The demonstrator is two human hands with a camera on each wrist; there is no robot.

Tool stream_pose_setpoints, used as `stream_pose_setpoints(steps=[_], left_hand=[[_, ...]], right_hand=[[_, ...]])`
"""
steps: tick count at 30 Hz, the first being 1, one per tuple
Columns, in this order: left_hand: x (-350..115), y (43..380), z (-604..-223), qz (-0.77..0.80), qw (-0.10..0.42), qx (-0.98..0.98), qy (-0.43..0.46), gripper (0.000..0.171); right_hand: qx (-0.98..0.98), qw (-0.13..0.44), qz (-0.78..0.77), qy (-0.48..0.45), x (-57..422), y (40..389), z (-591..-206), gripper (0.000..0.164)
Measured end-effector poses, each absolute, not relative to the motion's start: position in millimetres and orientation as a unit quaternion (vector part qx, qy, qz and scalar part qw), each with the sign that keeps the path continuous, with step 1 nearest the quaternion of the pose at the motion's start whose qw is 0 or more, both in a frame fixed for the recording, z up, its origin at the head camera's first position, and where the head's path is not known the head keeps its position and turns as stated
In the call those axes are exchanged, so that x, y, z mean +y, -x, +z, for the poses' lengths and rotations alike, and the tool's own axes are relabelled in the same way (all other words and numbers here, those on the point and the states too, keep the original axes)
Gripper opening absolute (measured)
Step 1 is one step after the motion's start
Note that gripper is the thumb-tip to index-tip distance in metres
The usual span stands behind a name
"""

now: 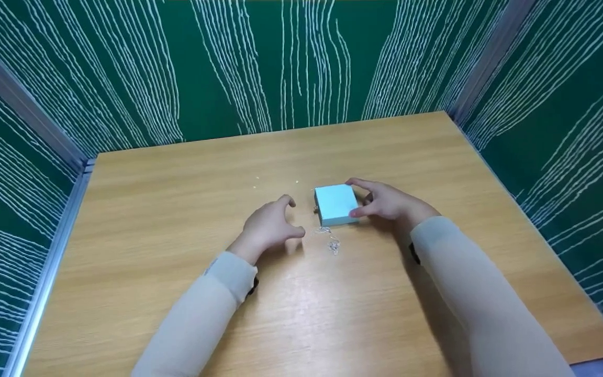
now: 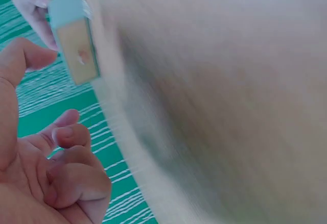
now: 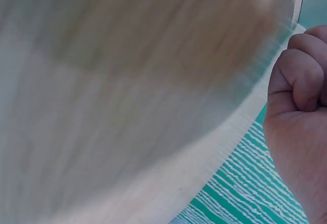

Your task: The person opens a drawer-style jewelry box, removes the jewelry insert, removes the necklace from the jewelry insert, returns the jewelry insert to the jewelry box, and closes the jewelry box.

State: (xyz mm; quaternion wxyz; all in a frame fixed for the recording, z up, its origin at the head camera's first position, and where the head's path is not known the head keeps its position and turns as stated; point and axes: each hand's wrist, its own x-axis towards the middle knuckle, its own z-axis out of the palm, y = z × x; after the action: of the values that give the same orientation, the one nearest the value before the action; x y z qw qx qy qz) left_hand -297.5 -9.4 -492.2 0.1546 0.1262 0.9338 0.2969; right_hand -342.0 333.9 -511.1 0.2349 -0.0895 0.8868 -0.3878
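Note:
A small light-blue box (image 1: 336, 203) sits on the table, with a tan drawer front (image 2: 74, 68) and a small knob (image 2: 83, 55) facing my left hand. My right hand (image 1: 388, 201) grips the box from its right side, thumb at the near corner and a finger at the far one. To the left of the box, my left hand (image 1: 270, 225) holds nothing; its thumb and index finger are spread apart, a short gap from the knob. Just in front of the box lies a thin silvery chain (image 1: 334, 244), loosely bunched at its near end.
The wooden table (image 1: 176, 209) carries several tiny pale bits (image 1: 297, 181) beyond my left hand. Green walls (image 1: 207, 63) with white wavy lines stand behind and on both sides, joined by metal posts (image 1: 490, 57).

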Motion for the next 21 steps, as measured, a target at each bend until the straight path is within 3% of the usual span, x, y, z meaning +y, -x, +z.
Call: stream_pose_setpoints(steps=[7,14,21], left_hand=[[-24.3,272.3,-491.4,0.295,0.158,0.929,-0.161,0.060],[-33.7,243.3,-488.5,0.277,0.151,0.927,-0.202,0.016],[-40.2,212.2,-487.1,0.248,0.116,0.933,-0.231,0.021]], right_hand=[[0.891,0.230,-0.377,0.103,317.0,346.1,-508.1,0.102],[0.891,0.234,-0.376,0.101,303.6,350.0,-507.7,0.103],[0.892,0.230,-0.375,0.103,284.3,355.1,-508.3,0.104]])
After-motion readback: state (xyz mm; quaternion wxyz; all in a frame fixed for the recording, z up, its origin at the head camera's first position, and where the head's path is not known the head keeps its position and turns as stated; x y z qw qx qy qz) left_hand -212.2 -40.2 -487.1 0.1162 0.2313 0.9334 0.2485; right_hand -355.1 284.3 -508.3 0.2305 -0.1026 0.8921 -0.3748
